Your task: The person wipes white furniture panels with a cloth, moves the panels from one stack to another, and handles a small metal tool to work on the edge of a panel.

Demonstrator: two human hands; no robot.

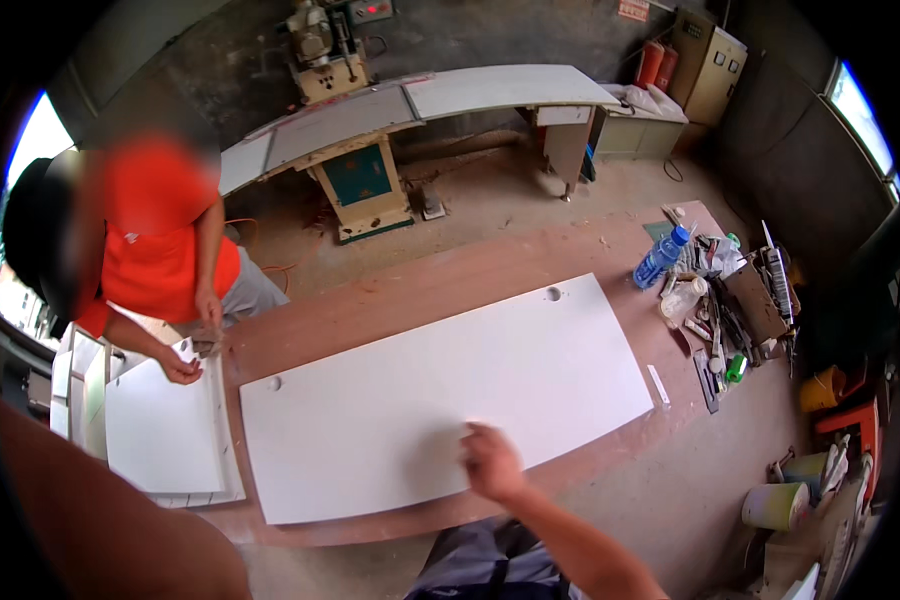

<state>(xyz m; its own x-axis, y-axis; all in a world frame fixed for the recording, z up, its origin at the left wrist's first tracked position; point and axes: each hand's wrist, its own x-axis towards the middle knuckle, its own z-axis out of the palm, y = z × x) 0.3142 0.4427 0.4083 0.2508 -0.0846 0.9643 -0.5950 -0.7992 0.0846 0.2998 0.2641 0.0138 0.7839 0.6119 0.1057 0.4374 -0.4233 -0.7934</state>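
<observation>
A long white panel (410, 390) lies flat on the brown worktable, with a round hinge-cup-like recess (554, 294) near its far right corner and another recess (274, 384) near its far left corner. My right hand (491, 462) hovers at or just above the panel's near edge, its shadow falling to the left. Its fingers look curled together and are slightly blurred; whatever they pinch, if anything, is hidden. My left hand is out of view; a large brown blurred shape, perhaps my left arm, fills the lower left corner.
A co-worker in an orange top (160, 260) works at the left beside stacked white panels (165, 420). A blue-capped bottle (660, 257) and piled hand tools (720, 310) crowd the table's right end. Paint buckets (776, 506) stand on the floor; a drilling machine (320, 50) stands behind.
</observation>
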